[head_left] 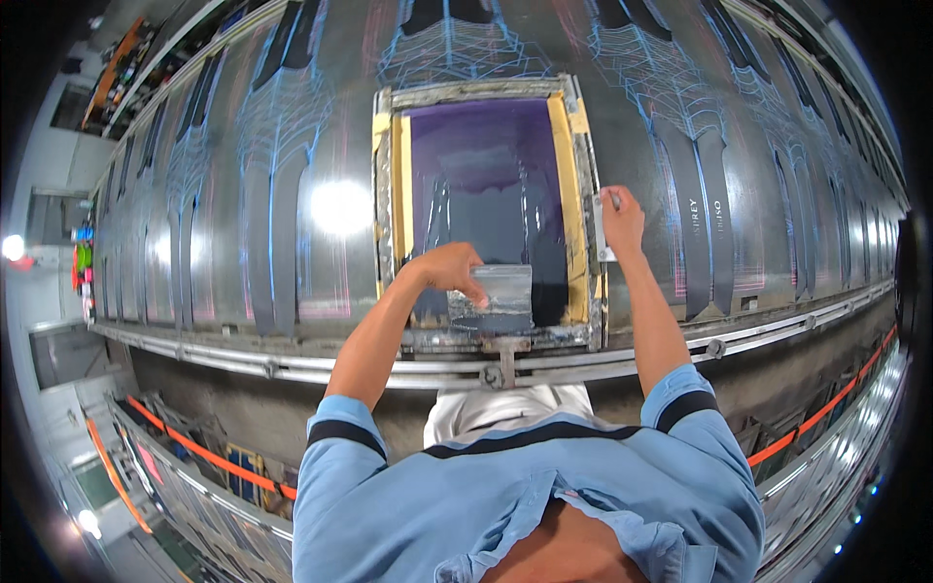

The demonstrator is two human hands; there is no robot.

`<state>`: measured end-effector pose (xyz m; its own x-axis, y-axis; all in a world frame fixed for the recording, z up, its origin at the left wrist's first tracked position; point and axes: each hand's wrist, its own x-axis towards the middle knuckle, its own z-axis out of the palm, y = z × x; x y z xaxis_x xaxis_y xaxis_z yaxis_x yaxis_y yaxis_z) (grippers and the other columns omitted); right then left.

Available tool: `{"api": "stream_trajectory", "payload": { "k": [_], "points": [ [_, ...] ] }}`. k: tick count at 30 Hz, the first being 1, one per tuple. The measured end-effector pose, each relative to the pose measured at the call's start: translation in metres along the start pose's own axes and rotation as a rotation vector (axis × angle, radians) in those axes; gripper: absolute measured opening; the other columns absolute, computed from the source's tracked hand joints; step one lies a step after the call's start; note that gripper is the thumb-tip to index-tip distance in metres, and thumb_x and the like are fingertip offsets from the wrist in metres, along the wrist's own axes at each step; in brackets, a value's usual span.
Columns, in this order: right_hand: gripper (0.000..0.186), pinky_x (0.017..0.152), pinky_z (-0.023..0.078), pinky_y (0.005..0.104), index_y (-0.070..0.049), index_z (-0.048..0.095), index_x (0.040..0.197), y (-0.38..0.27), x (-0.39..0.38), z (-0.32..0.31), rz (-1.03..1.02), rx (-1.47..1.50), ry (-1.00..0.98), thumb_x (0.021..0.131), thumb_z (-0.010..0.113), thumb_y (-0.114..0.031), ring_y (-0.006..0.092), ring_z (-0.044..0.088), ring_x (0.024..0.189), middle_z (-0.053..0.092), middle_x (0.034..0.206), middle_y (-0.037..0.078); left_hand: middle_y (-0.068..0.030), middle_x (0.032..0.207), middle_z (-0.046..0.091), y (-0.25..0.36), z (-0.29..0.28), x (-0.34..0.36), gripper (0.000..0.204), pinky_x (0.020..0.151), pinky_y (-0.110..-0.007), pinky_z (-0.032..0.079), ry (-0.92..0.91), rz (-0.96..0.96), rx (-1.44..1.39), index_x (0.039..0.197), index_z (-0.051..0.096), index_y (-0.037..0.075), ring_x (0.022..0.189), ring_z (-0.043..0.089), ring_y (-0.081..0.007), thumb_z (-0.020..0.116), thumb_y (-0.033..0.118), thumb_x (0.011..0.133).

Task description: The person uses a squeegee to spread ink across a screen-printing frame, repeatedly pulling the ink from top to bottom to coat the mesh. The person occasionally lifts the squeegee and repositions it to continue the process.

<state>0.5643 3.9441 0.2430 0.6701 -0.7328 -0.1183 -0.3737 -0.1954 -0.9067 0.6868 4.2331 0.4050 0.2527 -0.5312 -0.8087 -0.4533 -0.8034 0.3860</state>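
In front of me a screen printing frame [385,175] lies flat on the long dark table, its inner edges lined with yellow tape. Dark ink [491,219] covers the mesh, purplish at the far end and grey-black nearer me. My left hand [449,266] is closed on the left end of a broad, ink-smeared squeegee [505,299] resting on the mesh at the frame's near end. Beside the frame's right side, my right hand [624,219] is curled round a pale, flat handle [605,231]; how that joins the frame is hard to make out.
Dark cut fabric pieces [260,233] lie in rows along the table on both sides, over blue and pink printed lines. A metal rail [398,375] runs along the table's near edge. Behind me are orange strips [209,455] and another long table.
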Motion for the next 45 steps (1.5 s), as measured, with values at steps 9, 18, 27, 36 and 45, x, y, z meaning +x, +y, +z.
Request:
{"api": "stream_trajectory", "payload": {
  "k": [9,18,27,36,45],
  "points": [
    [0.041,0.098,0.047,0.044,-0.006,0.073,0.106,-0.112,0.035,0.014,-0.471,-0.019,-0.436,0.088,0.075,-0.043,0.0336,0.062,0.112,0.072,0.108,0.013,-0.0118,0.081,0.071,0.01,-0.074,0.043,0.016,0.068,-0.047,0.053,0.84,0.27,0.292,0.087,0.075,0.011,0.077,0.069,-0.0363,0.081,0.018,0.073],
    [0.019,0.089,0.046,0.0458,-0.006,0.067,0.089,-0.102,-0.009,0.065,-0.741,-0.333,-0.575,0.071,0.073,-0.009,0.0331,0.061,0.097,0.067,0.09,0.013,-0.0113,0.085,0.073,-0.003,-0.036,0.051,0.023,0.069,-0.044,0.056,0.935,0.324,0.348,0.085,0.074,0.009,0.078,0.07,-0.035,0.083,0.009,0.064],
    [0.025,0.09,0.045,0.0448,-0.007,0.069,0.094,-0.101,-0.076,0.025,-0.791,-0.324,-0.715,0.07,0.076,-0.012,0.03,0.063,0.092,0.067,0.085,0.011,-0.0108,0.078,0.07,0.009,0.029,-0.004,0.018,0.066,-0.046,0.055,0.846,0.286,0.277,0.081,0.072,0.009,0.075,0.069,-0.0346,0.078,0.006,0.065],
    [0.012,0.081,0.047,0.048,-0.008,0.067,0.083,-0.13,0.053,0.086,-0.69,-0.374,-0.701,0.074,0.073,-0.014,0.036,0.068,0.086,0.07,0.081,0.015,-0.0133,0.081,0.071,-0.003,-0.092,0.065,0.017,0.066,-0.048,0.054,0.858,0.206,0.362,0.081,0.072,0.01,0.076,0.068,-0.0379,0.083,0.019,0.071],
    [0.024,0.09,0.045,0.0433,-0.008,0.067,0.09,-0.086,-0.105,0.022,-0.747,-0.248,-0.692,0.068,0.075,-0.009,0.0291,0.065,0.094,0.068,0.087,0.01,-0.0091,0.079,0.07,0.014,0.054,-0.013,0.023,0.067,-0.045,0.054,0.859,0.319,0.237,0.083,0.072,0.009,0.075,0.069,-0.0331,0.079,0.004,0.061]
  ]
}}
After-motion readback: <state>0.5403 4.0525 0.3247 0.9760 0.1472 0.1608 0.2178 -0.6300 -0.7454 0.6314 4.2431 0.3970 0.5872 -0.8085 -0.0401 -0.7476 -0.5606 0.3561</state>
